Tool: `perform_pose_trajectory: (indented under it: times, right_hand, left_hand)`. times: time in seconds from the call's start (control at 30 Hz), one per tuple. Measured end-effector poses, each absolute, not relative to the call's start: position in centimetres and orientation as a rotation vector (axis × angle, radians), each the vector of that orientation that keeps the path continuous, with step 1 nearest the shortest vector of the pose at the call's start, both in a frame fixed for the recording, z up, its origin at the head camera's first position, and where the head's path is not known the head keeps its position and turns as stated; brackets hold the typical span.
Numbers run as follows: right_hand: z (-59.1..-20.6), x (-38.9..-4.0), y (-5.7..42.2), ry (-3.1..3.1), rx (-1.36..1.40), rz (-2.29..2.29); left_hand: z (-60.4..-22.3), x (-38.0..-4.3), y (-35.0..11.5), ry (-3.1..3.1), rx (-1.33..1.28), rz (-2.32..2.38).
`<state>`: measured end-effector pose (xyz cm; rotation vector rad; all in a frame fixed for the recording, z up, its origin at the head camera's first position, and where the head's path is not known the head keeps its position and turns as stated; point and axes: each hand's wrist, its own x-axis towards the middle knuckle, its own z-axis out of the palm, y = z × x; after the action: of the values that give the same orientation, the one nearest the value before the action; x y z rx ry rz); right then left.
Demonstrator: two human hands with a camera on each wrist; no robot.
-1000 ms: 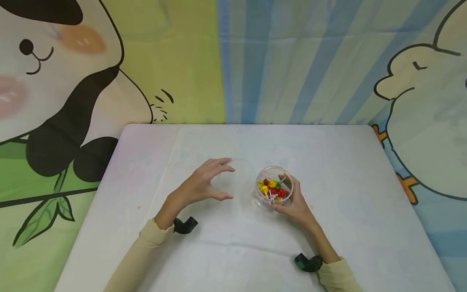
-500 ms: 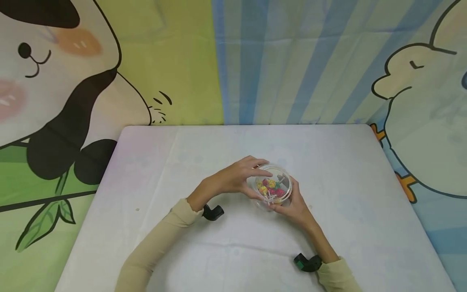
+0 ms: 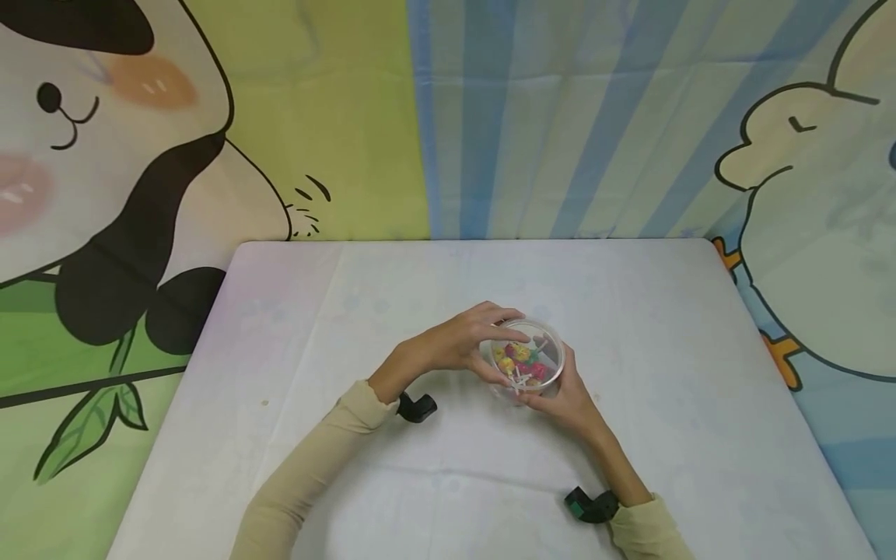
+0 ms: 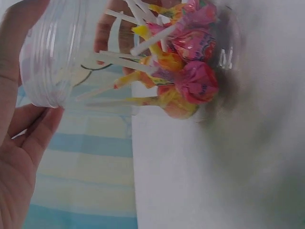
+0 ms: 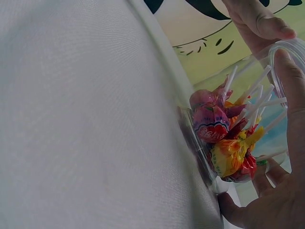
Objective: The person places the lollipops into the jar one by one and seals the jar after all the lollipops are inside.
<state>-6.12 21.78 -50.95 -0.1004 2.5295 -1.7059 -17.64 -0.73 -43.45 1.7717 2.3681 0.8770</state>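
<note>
A clear round jar (image 4: 231, 55) stands upright on the white table, with several lollipops (image 3: 518, 364) in pink, yellow and red wrappers inside, sticks upward. A clear lid (image 4: 47, 57) sits on its mouth; how tightly it is seated cannot be told. From the left, my left hand (image 3: 465, 340) grips the lid's rim, thumb at the near side and fingers across the far side. My right hand (image 3: 570, 400) holds the jar's body from the right; its fingers show through the clear wall in the left wrist view.
The white-covered table (image 3: 336, 482) spreads around the jar. Behind its far edge hangs a cartoon-printed curtain (image 3: 378, 117). A black wrist camera (image 3: 418, 408) sits at the left wrist, another black wrist camera (image 3: 591, 505) at the right.
My left hand has moved right, bringing the clear lid from beside the jar onto its mouth. Over the last half second it shifted only slightly. My right hand has stayed on the jar.
</note>
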Motion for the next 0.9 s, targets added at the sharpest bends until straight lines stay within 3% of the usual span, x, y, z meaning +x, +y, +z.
perform_pose_trajectory:
  times: [0.33, 0.6, 0.9]
  right_hand:
    - [-50.9, -6.2, 21.6, 2.518, -0.120, -1.718]
    - [-50.9, -6.1, 21.6, 2.513, -0.114, -1.737]
    - [-51.0, -6.1, 21.7, 2.506, -0.146, -1.772]
  left_hand:
    - [-45.9, -18.6, -1.2, 2.122, 1.739, 1.257]
    - [-47.1, -19.0, -1.9, 1.893, 1.375, 1.493]
    - [-47.5, -18.9, -2.3, 1.870, 1.290, 1.429]
